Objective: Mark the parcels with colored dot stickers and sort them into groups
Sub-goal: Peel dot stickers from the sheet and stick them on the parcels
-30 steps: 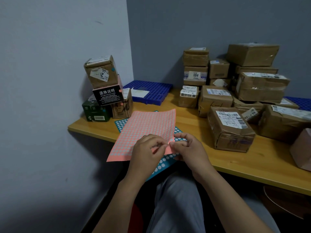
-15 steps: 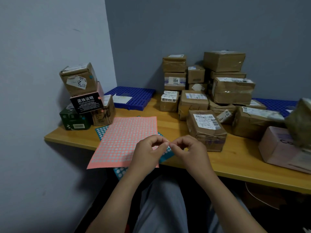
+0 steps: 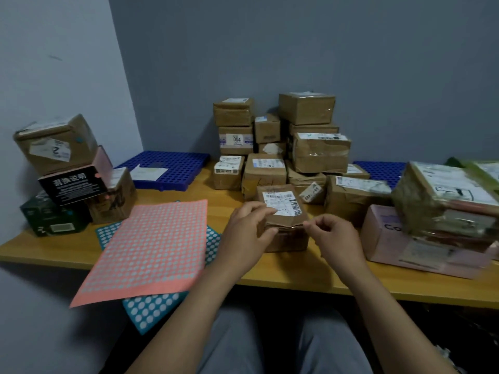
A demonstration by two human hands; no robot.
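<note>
Left grip: the left grip (image 3: 247, 233) holds the left end of a small brown parcel (image 3: 286, 224), fingers curled over its top beside the white label, thumb against its front face.
Right grip: the right grip (image 3: 336, 238) has thumb and forefinger pinched together at the parcel's near right corner; anything between them is too small to make out.
Parcel: it sits flat on the counter (image 3: 297, 276), between the two grips, barcode label up.
Pink sticker sheet (image 3: 151, 249): just left of the left grip, hanging partly over the counter's near edge.
Teal sticker sheet (image 3: 151, 311): under the pink one, showing at its near and far edges.
Unsorted pile (image 3: 318, 155): brown boxes stacked beyond both grips, against the wall.
Pink box (image 3: 391, 238): right of the right grip, with a blurred taped parcel (image 3: 442, 201) on it.
Left stack (image 3: 56, 147): well left of the left grip, brown, black and green boxes piled by the wall.
Blue tray (image 3: 167, 168): beyond the left grip, in the corner.
</note>
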